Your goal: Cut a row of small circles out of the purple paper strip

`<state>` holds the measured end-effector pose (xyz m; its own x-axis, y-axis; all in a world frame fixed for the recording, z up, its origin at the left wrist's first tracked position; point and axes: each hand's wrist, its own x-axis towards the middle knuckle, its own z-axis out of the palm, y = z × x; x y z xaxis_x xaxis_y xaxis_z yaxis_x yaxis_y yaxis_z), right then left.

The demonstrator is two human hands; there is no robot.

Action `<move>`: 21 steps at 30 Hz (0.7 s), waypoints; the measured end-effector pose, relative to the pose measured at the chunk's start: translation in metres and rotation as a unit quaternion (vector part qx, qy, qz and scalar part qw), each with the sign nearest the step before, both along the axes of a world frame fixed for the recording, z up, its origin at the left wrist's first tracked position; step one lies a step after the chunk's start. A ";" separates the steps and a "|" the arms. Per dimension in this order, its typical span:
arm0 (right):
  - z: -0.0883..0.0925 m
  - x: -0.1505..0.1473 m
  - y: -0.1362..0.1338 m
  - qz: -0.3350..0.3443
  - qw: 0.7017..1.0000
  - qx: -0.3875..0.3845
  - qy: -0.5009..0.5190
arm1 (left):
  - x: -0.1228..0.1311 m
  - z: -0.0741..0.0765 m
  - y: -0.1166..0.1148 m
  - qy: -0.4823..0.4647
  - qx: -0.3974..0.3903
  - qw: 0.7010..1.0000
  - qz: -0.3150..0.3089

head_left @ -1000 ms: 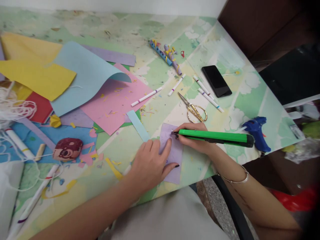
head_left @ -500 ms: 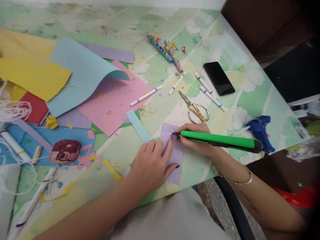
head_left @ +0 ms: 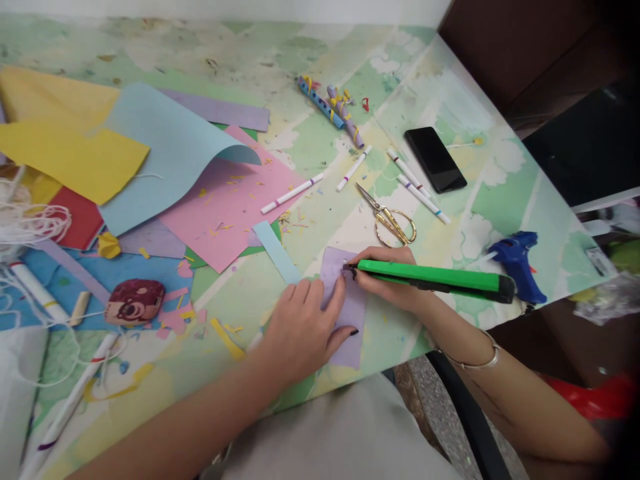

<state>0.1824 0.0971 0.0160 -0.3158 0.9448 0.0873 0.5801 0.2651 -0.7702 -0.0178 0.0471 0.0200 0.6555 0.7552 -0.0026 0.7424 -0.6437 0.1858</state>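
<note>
My right hand [head_left: 387, 277] is closed around a green utility knife [head_left: 440, 275], its front end down at the upper part of a purple paper strip [head_left: 345, 343]. Fingers apart, my left hand [head_left: 305, 327] lies flat on the strip's left side, index finger just below the knife's end. The blade itself is too small to make out. A light blue paper strip [head_left: 277, 252] lies beside the left hand's fingers. Beyond the right hand rest gold-handled scissors [head_left: 385, 217].
A blue glue gun [head_left: 520, 263] stands near the right edge. A phone [head_left: 435, 160], white markers [head_left: 293, 193] and two rolled paper tubes [head_left: 320, 101] lie farther back. At left are coloured sheets [head_left: 165, 147], white string [head_left: 37, 217], a dark red case [head_left: 134, 301] and paper scraps.
The view has shifted slightly. The knife's end stays at the upper part of the purple strip, and both hands hold nearly the same places.
</note>
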 end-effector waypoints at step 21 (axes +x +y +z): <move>-0.004 0.004 0.001 0.009 0.999 -0.030 0.030 | -0.049 0.017 0.036 -0.067 -0.100 0.981 -0.151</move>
